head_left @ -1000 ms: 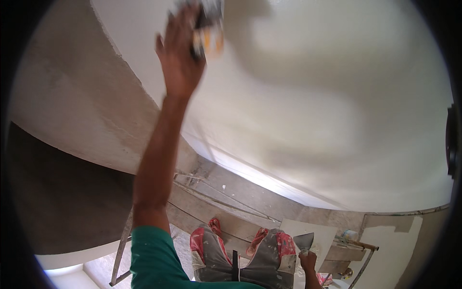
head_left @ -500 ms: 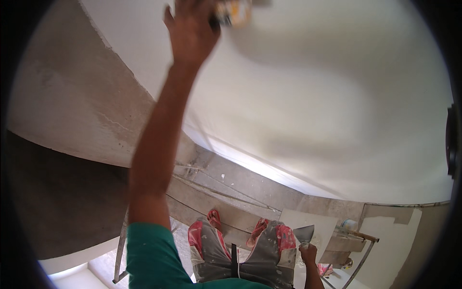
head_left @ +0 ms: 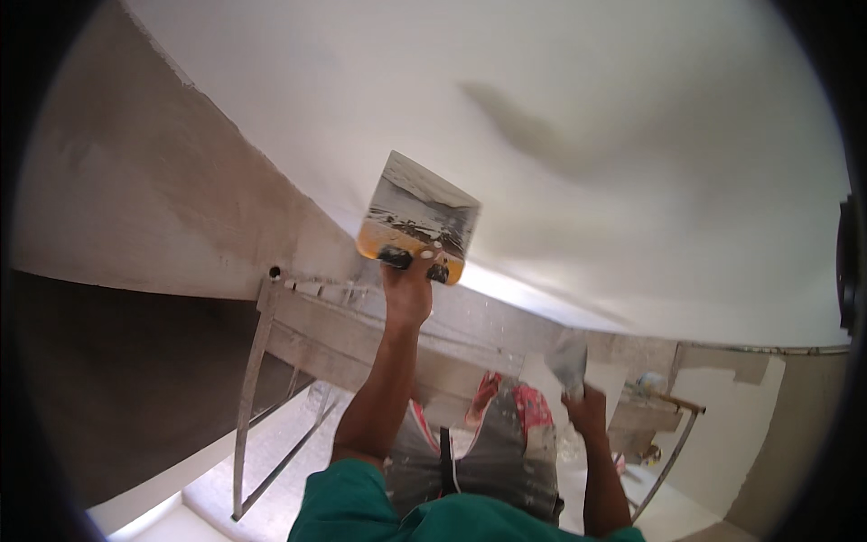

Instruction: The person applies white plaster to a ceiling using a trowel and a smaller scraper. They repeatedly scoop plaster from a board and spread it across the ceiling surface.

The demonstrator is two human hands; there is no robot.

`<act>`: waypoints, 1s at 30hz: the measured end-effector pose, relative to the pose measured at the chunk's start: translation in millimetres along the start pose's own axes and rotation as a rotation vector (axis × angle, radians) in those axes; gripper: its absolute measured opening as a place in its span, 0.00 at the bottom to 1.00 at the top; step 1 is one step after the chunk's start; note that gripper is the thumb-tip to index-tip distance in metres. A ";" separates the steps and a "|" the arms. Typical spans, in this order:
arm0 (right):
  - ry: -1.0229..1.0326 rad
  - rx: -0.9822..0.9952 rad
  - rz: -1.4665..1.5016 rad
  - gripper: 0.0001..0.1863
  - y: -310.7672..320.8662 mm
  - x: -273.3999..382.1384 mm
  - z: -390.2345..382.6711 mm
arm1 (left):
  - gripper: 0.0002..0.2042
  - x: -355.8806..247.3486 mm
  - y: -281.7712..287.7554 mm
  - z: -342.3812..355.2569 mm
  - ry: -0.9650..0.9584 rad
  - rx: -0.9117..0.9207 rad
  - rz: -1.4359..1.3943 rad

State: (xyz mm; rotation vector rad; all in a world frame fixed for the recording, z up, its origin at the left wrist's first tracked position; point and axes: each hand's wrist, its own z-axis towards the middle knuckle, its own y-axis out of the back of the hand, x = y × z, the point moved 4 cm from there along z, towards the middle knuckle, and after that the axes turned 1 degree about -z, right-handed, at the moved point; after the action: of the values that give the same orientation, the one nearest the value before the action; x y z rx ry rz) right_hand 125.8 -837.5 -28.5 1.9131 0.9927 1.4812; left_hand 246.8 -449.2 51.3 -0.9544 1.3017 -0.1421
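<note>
My left hand is raised in front of the white, smooth wall, fingers closed on a wide putty knife. Its broad metal blade is smeared with grey and white filler, and its orange back has black grips. Lower on the right, my right hand grips a smaller putty knife, its blade pointing up and slightly blurred. A gap shows between the two tools. Greyish, damp-looking patches mark the white wall above them.
A wooden plank platform on a metal frame lies under my feet. At the right stand another metal frame and a round container on boards. Bare grey plaster borders the white wall at the left.
My left hand has come down from high on the wall, bringing the wide putty knife fully into view. My right hand has risen with the smaller putty knife, which now points upward.
</note>
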 end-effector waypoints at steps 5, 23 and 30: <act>0.189 0.193 0.072 0.15 59.9 188.6 44.9 | 0.21 -26.0 -3.4 -54.1 0.126 -0.135 -0.180; 0.289 0.292 0.142 0.14 90.3 247.2 74.9 | 0.29 -87.1 -21.6 11.7 -0.584 0.731 1.432; 0.087 0.217 0.222 0.13 56.7 169.6 60.8 | 0.19 -279.1 -160.8 219.0 -1.581 0.174 1.210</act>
State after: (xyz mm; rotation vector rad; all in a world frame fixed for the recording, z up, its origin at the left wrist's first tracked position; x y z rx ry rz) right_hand 220.2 -733.2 97.6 2.1887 1.0445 1.6498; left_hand 412.3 -274.4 357.5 0.1568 0.1464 1.1868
